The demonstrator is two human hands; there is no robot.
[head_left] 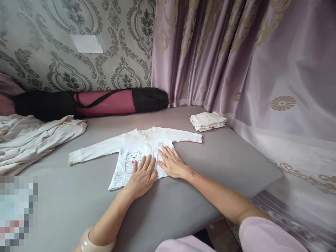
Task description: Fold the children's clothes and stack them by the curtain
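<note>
A small white long-sleeved shirt (143, 140) with a bear drawing on its front lies spread out on a grey-covered bed (236, 164), both sleeves stretched sideways. My left hand (142, 176) rests flat on the lower part of the shirt, beside the bear, fingers extended. Flat on the other side of the front lies my right hand (172, 162), its fingers spread and pointing up toward the collar. Neither hand grips the cloth. Parts of the shirt's lower hem are hidden beneath the hands.
A stack of folded white clothes (208, 120) sits near the curtain (215, 63). Crumpled pale cloth (39, 140) lies at the left. Along the patterned wall rests a long black and maroon bag (105, 102). The bed's edge runs along the right.
</note>
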